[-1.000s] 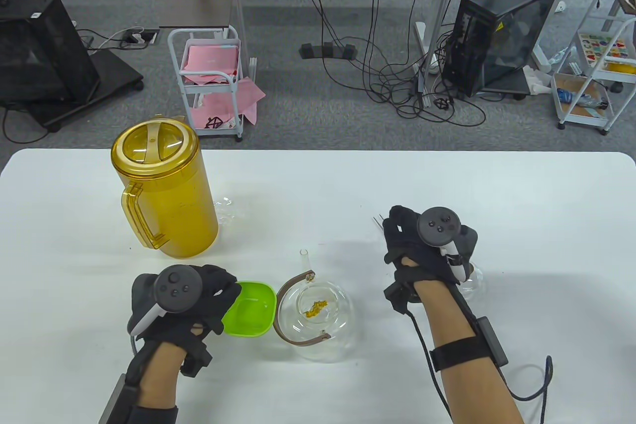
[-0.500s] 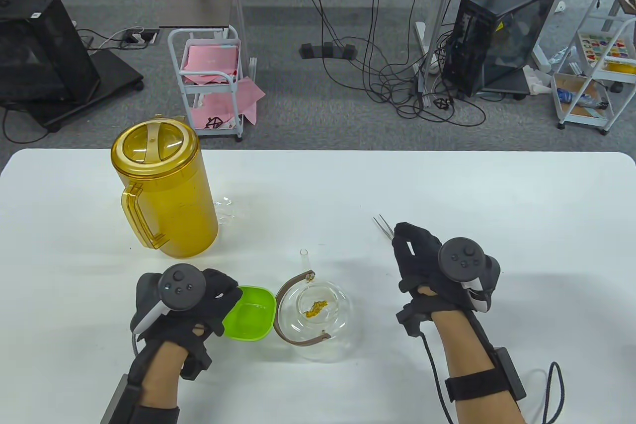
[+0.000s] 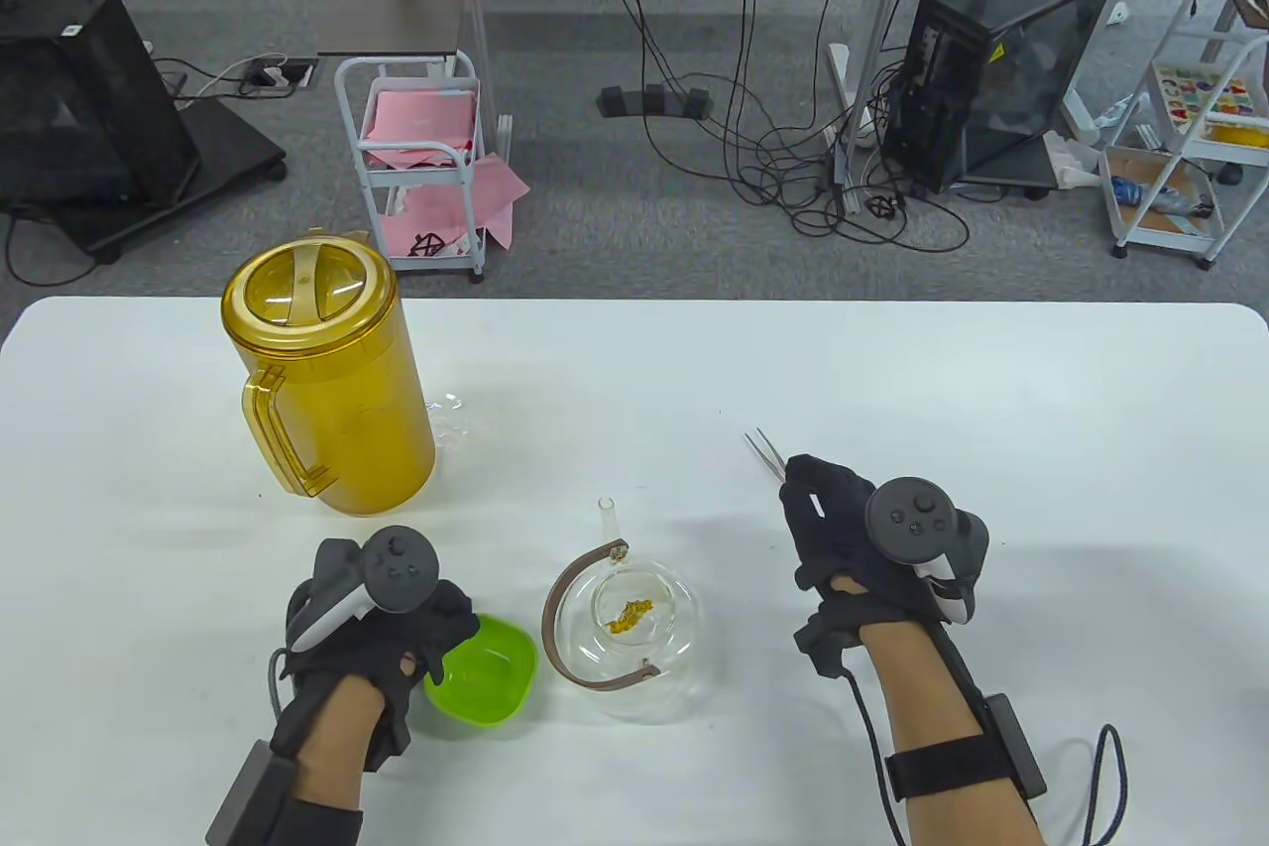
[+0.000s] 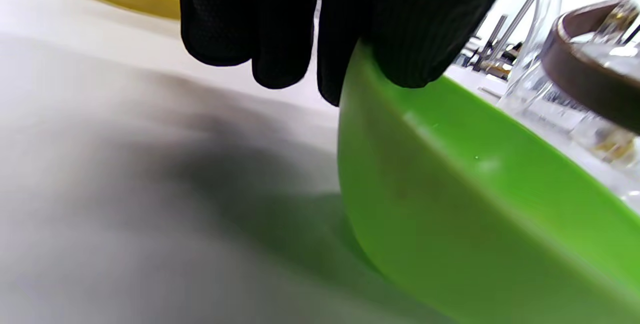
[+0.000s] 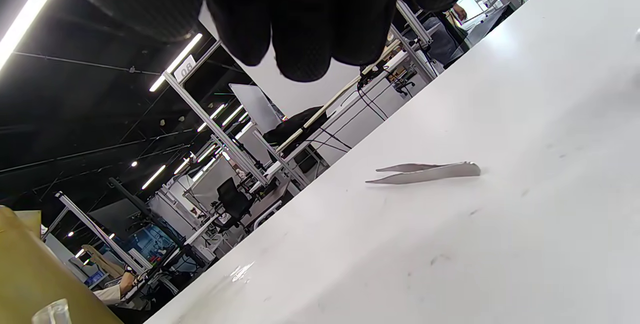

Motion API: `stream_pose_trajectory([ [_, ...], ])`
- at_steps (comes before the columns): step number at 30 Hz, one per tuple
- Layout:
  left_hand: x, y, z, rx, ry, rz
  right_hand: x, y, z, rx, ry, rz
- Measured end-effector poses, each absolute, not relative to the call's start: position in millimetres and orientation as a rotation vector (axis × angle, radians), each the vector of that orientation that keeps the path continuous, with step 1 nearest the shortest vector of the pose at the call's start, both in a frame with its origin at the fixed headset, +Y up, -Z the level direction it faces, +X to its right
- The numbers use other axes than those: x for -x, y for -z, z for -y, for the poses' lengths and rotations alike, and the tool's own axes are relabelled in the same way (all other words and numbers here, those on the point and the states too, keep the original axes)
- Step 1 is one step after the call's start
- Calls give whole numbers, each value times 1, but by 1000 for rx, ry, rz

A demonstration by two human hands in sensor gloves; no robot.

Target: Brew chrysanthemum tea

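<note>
A glass teapot [image 3: 634, 633] with a brown handle stands near the table's front, with yellow chrysanthemum [image 3: 632, 613] lying inside it. Just left of it my left hand [image 3: 431, 653] grips the rim of an empty green bowl [image 3: 488, 677] and holds it tilted. The left wrist view shows the fingers [image 4: 400, 28] curled over the green bowl's [image 4: 450, 199] edge, and the teapot [image 4: 590, 63] close beyond. Metal tweezers [image 3: 765, 451] lie on the table. My right hand [image 3: 808, 494] hovers just behind them, loosely curled and holding nothing. In the right wrist view the tweezers [image 5: 425, 173] lie free on the tabletop.
A tall amber pitcher [image 3: 327, 380] with its lid on stands at the back left, and a small clear glass piece [image 3: 446, 415] lies beside it. The white table [image 3: 1041, 410] ends in an edge at the back, with carts and cables on the floor beyond.
My left hand has tipped the green bowl up and pulled it nearer, away from the teapot. My right hand has drawn back to the right, off the tweezers.
</note>
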State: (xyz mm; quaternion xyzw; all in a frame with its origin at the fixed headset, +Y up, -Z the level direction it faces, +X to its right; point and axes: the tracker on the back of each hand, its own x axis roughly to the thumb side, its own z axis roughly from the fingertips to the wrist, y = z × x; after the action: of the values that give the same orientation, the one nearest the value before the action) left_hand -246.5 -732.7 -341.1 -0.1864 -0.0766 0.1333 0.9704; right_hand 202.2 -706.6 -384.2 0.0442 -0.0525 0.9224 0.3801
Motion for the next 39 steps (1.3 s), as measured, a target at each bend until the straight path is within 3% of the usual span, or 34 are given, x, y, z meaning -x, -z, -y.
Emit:
stream_pose_trajectory([
  [11, 254, 340, 732, 437, -288, 112, -203, 384, 706, -114, -2360, 139],
  [22, 247, 312, 671, -264, -349, 251, -204, 385, 707, -125, -2346, 150],
  [28, 267, 298, 639, -694, -365, 127, -200, 385, 706, -146, -2352, 165],
  [33, 297, 315, 628, -682, -409, -154, -198, 384, 705, -161, -2356, 178],
  [35, 308, 330, 628, -638, -386, -214, -195, 383, 705, -170, -2359, 181],
  [39, 316, 350, 633, -579, -561, -297, -193, 384, 705, -174, -2396, 187],
])
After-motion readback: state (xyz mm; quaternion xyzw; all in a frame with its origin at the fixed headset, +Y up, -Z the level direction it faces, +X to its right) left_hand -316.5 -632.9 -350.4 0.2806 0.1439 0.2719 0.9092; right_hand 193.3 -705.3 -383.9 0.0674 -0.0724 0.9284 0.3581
